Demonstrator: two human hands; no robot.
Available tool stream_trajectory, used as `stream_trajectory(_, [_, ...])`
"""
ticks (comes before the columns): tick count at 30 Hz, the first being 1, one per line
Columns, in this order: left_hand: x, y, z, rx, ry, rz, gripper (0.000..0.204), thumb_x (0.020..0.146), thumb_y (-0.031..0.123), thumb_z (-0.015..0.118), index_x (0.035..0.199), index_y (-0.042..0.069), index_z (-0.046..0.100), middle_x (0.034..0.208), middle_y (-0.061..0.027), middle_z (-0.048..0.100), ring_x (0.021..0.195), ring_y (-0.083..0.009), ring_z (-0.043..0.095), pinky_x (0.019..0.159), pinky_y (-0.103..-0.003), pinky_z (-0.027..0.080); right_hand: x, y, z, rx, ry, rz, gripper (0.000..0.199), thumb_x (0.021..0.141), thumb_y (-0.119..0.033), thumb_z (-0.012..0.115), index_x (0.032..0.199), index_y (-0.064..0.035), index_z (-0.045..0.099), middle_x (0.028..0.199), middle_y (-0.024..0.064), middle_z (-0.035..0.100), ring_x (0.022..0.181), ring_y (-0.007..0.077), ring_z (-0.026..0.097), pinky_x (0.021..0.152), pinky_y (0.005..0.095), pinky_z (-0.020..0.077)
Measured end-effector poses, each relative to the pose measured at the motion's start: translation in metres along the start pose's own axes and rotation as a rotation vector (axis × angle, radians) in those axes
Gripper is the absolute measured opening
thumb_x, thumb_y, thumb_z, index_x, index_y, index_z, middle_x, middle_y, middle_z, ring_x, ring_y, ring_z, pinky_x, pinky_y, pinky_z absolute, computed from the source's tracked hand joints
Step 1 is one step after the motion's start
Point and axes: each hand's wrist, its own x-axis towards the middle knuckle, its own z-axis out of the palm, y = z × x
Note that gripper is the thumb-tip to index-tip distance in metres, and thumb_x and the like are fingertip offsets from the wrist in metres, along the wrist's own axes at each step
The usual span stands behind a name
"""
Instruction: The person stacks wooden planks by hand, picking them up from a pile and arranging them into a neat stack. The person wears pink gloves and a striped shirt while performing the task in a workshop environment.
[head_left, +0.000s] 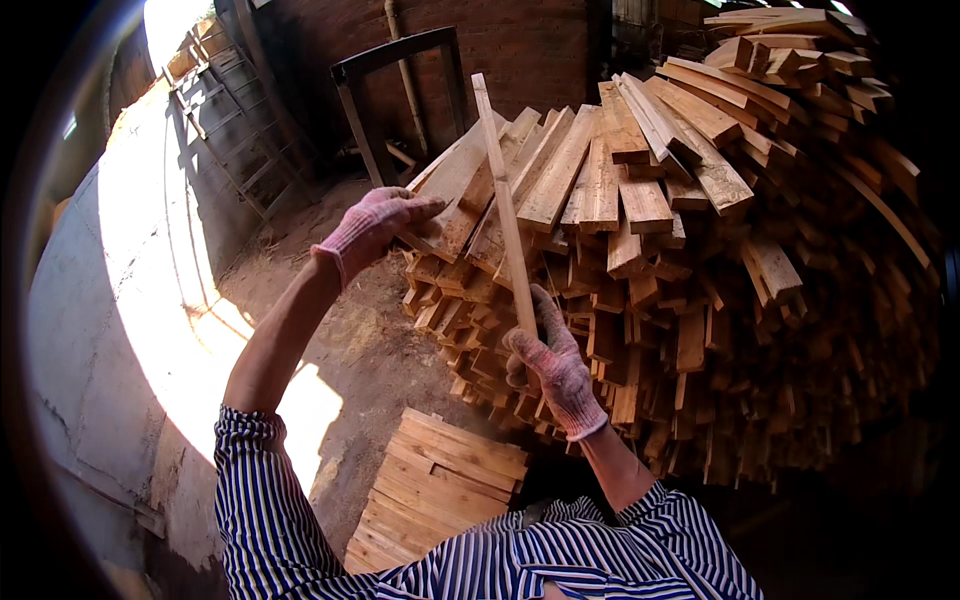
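Board stack before timber pile

thin pale wooden slat, long and narrow, held nearly upright, standing before a stack of rough planks

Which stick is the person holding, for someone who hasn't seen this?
Find the big heap of wooden slats. In front of it, the gloved right hand grips a thin strip. Unlike the flat-lying slats, it stands nearly upright, long and narrow.
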Motion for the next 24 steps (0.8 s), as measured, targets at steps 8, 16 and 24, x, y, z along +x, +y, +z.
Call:
stream_trajectory(8, [-0.108,-0.059,0.088,0.140,-0.033,0.398,0.038,0.106,0.032,0.052,0.125,0.001,0.066,0.097,-0.0082,0.071,0.083,-0.0150,0.065,0.072,-0.029,0.054,0.033,0.031,0.027,0.147,0.062,0.106,0.042,0.104,-0.033,0.053,0.127,0.0021,0.054,0.112,0.0243,0.068,0.067,0.0174,0.069,0.051,0.0252,0.0575])
stream_trajectory(16, [0.076,-0.059,-0.003,0.694,0.443,-0.025,0.056,0.095,0.052,0.063,0.118,0.001,0.070,0.103,-0.0118,0.074,0.089,-0.0228,0.069,0.080,-0.033,0.054,-0.021,0.006,-0.012,0.154,-0.139,0.134,0.044,0.093,-0.024,0.070,0.125,0.0042,0.057,0.108,0.0149,0.069,0.095,0.0241,0.072,0.082,0.0433,0.0639])
stream_trajectory(24, [0.189,-0.086,-0.142,0.868,-0.594,-0.142,0.044,0.087,0.002,0.069,0.130,0.007,0.067,0.125,-0.0040,0.071,0.096,-0.0184,0.070,0.081,-0.032,0.058,-0.049,0.023,-0.019,0.578,-0.262,0.266,0.049,0.096,-0.023,0.069,0.131,0.0059,0.053,0.114,0.0162,0.068,0.102,0.0263,0.071,0.084,0.0416,0.0632])
